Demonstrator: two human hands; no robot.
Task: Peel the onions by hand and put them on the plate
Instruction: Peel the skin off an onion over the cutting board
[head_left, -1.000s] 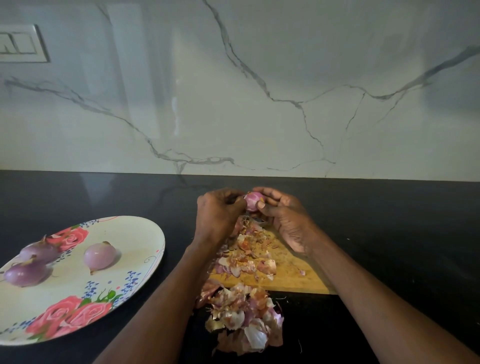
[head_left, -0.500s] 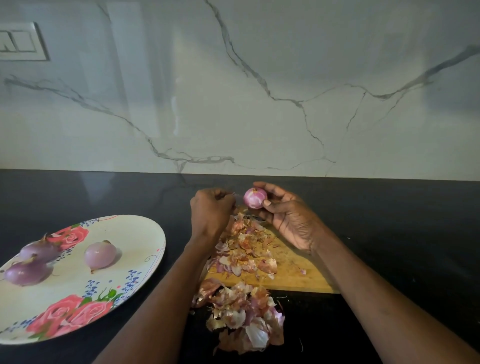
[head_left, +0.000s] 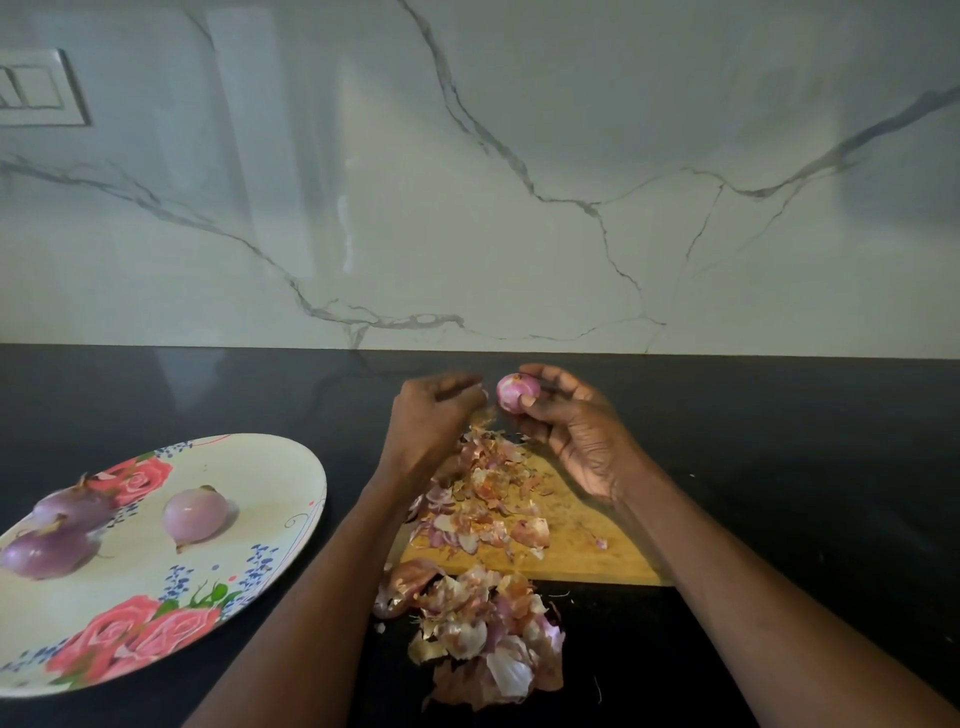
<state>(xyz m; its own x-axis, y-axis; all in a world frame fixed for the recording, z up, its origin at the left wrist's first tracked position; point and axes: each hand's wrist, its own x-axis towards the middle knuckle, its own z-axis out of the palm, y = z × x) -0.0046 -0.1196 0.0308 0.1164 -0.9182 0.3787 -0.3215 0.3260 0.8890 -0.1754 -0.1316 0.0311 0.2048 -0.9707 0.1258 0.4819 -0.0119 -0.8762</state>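
The right hand (head_left: 582, 431) pinches a small pink, partly peeled onion (head_left: 517, 392) above the wooden cutting board (head_left: 587, 540) near the black counter's (head_left: 779, 441) back edge. The left hand (head_left: 431, 415), fingers curled, appears to pinch a peel scrap. Three peeled purple onions (head_left: 195, 517) lie on the floral oval plate (head_left: 270, 499) toward the left edge.

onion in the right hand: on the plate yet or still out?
Out. The right hand holds the onion above the cutting board; the plate sits apart.
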